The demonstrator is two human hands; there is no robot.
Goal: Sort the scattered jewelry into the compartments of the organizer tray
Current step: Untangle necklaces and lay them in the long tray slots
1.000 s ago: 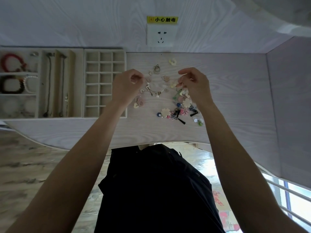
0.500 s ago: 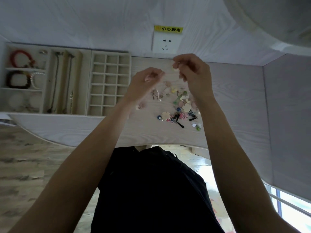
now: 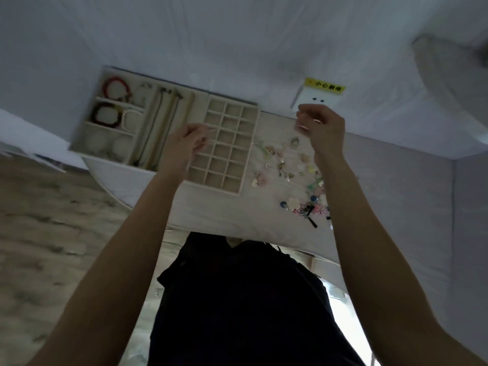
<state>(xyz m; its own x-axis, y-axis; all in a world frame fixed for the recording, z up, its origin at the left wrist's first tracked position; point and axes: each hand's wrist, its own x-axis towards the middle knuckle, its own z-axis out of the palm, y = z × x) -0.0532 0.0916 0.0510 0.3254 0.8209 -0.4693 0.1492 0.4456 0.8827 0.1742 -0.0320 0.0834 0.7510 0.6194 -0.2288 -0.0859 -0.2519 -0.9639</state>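
The cream organizer tray (image 3: 249, 151) lies at the table's back left. Its grid of small compartments looks bare; red and dark bracelets (image 3: 114, 87) and long necklaces (image 3: 158, 128) fill the left sections. Scattered jewelry (image 3: 295, 186), with flower charms, earrings and beads, lies right of the tray. My left hand (image 3: 182, 146) hovers over the grid's left edge with fingers curled in a pinch. My right hand (image 3: 322, 130) is raised above the pile's far end, also pinching. What they pinch looks like a thin chain strung between them, but blur hides most of it.
A wall socket (image 3: 314, 101) with a yellow warning label sits just behind my right hand. The pale wood table (image 3: 224, 215) has a curved front edge, with a side panel rising at the right. The floor shows at the left.
Both hands rose from the pile and spread apart; the left moved over the tray's grid and the right stayed near the socket. The view swung and tilted.
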